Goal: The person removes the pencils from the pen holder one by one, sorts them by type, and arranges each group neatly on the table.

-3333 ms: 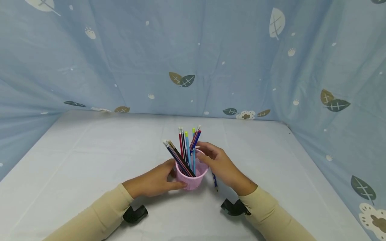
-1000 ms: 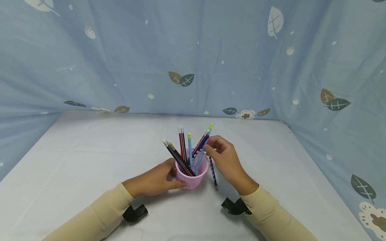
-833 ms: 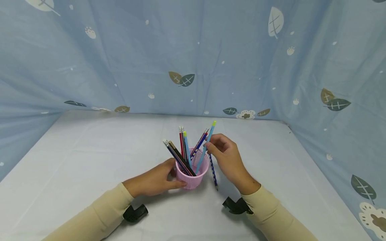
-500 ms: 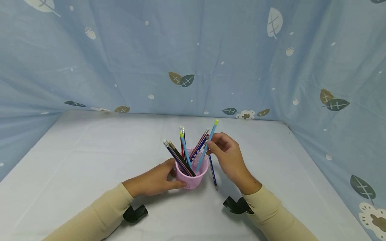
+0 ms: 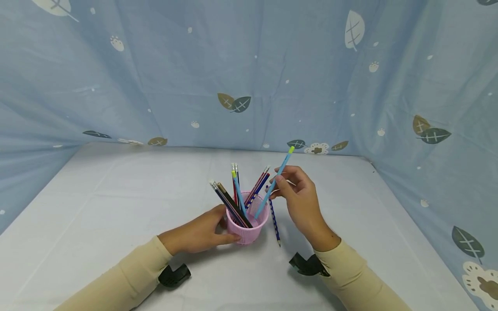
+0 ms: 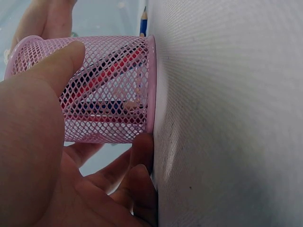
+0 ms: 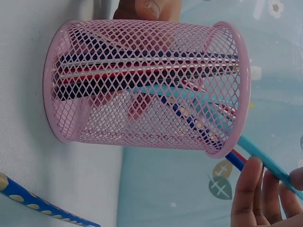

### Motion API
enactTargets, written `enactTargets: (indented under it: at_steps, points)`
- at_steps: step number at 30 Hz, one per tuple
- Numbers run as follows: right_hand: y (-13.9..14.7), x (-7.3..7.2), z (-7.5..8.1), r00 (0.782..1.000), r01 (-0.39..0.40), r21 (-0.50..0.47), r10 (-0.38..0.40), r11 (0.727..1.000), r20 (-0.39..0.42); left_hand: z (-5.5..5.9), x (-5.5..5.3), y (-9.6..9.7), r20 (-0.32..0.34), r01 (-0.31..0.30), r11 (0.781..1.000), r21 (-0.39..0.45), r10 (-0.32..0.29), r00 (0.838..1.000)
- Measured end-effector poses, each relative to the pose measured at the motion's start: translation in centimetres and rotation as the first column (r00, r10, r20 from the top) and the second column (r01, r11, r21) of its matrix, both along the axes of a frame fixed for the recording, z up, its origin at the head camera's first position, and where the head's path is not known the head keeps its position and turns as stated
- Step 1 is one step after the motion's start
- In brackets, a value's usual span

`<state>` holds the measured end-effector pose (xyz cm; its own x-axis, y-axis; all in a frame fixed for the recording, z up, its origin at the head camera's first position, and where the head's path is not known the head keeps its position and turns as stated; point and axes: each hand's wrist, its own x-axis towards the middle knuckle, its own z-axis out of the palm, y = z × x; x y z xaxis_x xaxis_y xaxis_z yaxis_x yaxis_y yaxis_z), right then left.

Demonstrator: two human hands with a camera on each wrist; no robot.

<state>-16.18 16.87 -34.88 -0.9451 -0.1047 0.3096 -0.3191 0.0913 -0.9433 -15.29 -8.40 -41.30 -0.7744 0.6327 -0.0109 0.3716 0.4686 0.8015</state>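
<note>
A pink mesh pencil cup (image 5: pixel 249 235) stands upright on the table, with several pencils leaning inside it. My left hand (image 5: pixel 200 231) grips its left side; in the left wrist view the thumb (image 6: pixel 71 59) lies along the mesh. Between thumb and fingers my right hand (image 5: pixel 301 198) pinches a light blue pencil (image 5: pixel 282 166) with a yellow-green end. That pencil slants up to the right, its lower end still within the cup. Another light blue pencil (image 5: pixel 238 190) leans left in the cup. Just right of the cup, a dark blue patterned pencil (image 5: pixel 274 222) lies on the table.
The table has a white cover (image 5: pixel 116 207). A blue leaf-print curtain (image 5: pixel 175 65) hangs behind it and along its sides. Black wrist mounts (image 5: pixel 174 275) sit under both sleeves, close above the table.
My right hand has drawn the light blue pencil up and to the right, partly out of the cup. The other light blue pencil has tipped left. My left hand has stayed put.
</note>
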Motion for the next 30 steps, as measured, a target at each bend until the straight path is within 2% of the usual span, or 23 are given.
enactTargets:
  at_steps: [7,15,30]
  points:
    - [0.11,0.09,0.08,1.0,0.009,-0.037,-0.009,0.999,-0.01,0.0,0.05,0.01,0.001,-0.008,1.0,-0.015,0.008,1.0]
    - [0.28,0.01,-0.13,0.999,-0.045,-0.111,0.042,0.993,-0.026,0.04,0.07,0.03,-0.002,-0.004,1.0,-0.007,0.004,1.0]
    - [0.35,0.04,-0.02,0.998,-0.055,-0.128,0.054,0.99,-0.012,-0.09,0.17,-0.02,-0.006,-0.003,1.0,-0.005,0.003,1.0]
